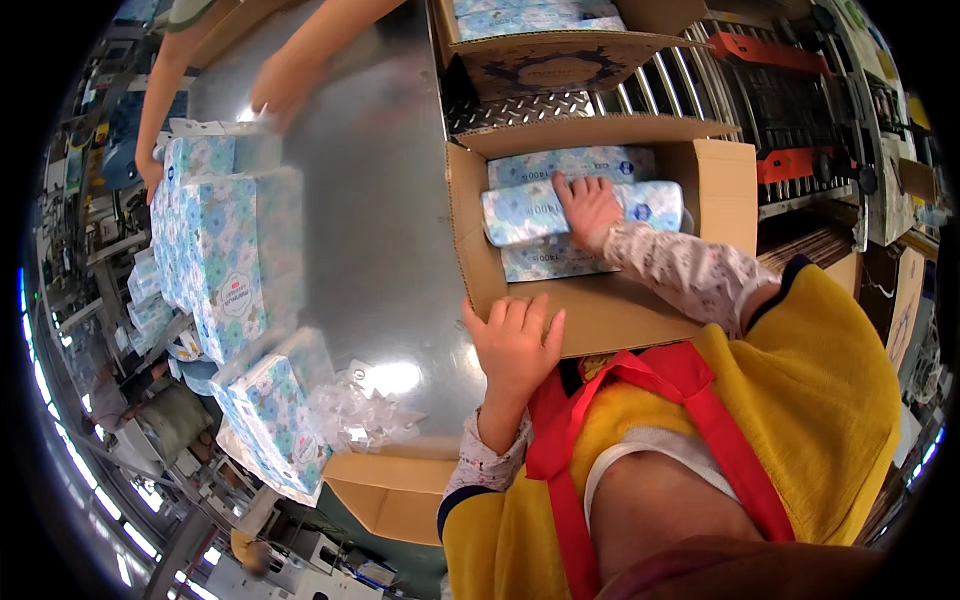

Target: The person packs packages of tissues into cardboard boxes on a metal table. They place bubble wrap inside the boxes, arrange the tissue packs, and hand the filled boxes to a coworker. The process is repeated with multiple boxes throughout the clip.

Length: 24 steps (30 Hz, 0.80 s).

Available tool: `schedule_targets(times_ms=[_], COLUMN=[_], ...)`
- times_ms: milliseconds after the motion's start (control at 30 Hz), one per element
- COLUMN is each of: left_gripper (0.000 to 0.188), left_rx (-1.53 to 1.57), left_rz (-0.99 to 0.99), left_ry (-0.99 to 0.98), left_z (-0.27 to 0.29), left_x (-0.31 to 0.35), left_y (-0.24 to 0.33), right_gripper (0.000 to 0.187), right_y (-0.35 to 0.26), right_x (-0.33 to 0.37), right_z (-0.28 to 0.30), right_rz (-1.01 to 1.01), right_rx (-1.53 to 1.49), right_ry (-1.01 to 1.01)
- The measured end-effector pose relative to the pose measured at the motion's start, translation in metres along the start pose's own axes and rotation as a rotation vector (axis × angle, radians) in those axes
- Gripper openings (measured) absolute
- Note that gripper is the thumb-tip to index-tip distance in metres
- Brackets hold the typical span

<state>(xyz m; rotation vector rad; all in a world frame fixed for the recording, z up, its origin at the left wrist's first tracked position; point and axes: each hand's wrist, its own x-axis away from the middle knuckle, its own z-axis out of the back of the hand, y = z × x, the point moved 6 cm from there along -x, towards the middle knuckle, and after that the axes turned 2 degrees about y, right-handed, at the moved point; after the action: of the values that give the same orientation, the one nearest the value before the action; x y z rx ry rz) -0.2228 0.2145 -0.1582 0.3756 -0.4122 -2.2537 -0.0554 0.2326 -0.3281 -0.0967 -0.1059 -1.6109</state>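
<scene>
My right hand (588, 208) presses flat on a light blue flowered tissue pack (530, 213) that lies across other packs inside an open cardboard box (720, 180). My left hand (515, 340) rests with spread fingers on the box's near flap (610, 315), holding nothing. Both sleeves are pale and patterned, over a yellow top with red straps.
The box sits on a shiny metal table (370, 200). Stacks of blue flowered tissue packs (225, 250) stand at the left, with crumpled clear wrap (350, 410) beside them. Another person's hands (280, 85) reach in at the top left. A second filled box (550, 40) and rollers (680, 85) lie beyond.
</scene>
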Motion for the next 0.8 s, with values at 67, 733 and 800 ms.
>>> schedule_targets(times_ms=[67,733,800], left_gripper=[0.025,0.030,0.036], left_rx=[-0.004,-0.002,-0.273], left_rz=[-0.006,0.637,0.762], left_ry=[0.001,0.685,0.658], left_z=[0.001,0.032,0.037], left_x=[-0.005,0.104,0.141], left_y=[-0.003,-0.092,-0.141], right_gripper=[0.070,0.032,0.030], right_y=[0.011,-0.031,-0.021], right_x=[-0.009,-0.056,-0.041], right_z=[-0.029,-0.132,-0.117], right_rz=[-0.036,0.158,0.235], right_rx=[0.015,-0.401,-0.550], right_ry=[0.018,-0.512,-0.509])
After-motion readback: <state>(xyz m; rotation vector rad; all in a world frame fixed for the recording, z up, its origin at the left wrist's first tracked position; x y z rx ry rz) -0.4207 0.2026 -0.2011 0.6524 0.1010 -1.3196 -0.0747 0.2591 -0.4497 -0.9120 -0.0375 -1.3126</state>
